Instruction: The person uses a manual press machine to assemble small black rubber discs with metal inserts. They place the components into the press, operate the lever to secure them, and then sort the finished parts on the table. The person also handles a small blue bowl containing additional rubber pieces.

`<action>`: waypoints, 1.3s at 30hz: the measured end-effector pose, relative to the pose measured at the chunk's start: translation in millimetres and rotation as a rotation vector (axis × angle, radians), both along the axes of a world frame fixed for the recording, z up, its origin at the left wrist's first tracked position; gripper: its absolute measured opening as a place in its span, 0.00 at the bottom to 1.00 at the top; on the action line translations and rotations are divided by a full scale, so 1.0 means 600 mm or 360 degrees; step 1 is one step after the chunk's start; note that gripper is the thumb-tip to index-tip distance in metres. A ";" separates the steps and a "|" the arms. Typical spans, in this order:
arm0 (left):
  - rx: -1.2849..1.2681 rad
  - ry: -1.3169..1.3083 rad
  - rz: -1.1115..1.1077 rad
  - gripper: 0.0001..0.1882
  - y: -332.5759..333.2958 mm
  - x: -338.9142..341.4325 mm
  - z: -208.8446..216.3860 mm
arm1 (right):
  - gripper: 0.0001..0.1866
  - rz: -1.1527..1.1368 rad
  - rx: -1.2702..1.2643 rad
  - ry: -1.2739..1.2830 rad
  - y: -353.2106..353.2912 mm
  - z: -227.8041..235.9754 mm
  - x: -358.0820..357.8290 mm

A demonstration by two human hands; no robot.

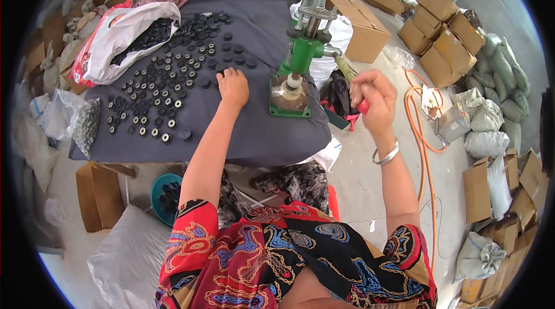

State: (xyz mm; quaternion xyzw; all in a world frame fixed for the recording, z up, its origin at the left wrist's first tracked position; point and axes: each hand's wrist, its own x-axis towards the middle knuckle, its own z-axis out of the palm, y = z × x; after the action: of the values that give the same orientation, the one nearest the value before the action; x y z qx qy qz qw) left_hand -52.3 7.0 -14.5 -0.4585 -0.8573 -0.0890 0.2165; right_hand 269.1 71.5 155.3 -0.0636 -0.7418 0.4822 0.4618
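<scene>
My left hand reaches over the dark table cover, its fingers bent and drawn together beside the black round caps. Whatever lies under those fingertips is hidden. To the right, my right hand curls around the red ball knob at the end of the press's lever. The green hand press stands at the table's right edge, with a pale round piece at its ram over a square base plate. Many small black rings with pale metal centres are spread left of my left hand.
A white and red sack of black parts lies open at the table's far left. Beneath the table sits a teal basin of black parts. An orange hose runs over the floor at right, near cardboard boxes and filled sacks.
</scene>
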 end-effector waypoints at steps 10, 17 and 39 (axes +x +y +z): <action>0.0536 -0.0093 -0.0217 0.14 -0.046 0.028 -0.001 | 0.12 0.0092 -0.0294 -0.0055 0.062 0.133 -0.041; 0.0085 0.0157 -0.0156 0.18 -0.010 -0.027 -0.009 | 0.12 0.0129 -0.0331 -0.0051 0.072 0.141 -0.047; 0.0700 -0.0986 -0.0710 0.34 -0.025 0.149 0.069 | 0.13 0.0058 -0.0399 -0.0146 0.098 0.178 -0.070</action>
State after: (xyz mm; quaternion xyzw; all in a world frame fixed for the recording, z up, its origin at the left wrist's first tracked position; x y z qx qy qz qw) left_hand 37.2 -7.7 27.1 -0.5272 -0.7223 -0.4472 0.0172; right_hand 226.9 130.4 262.3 -0.1293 -0.6970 0.5760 0.4070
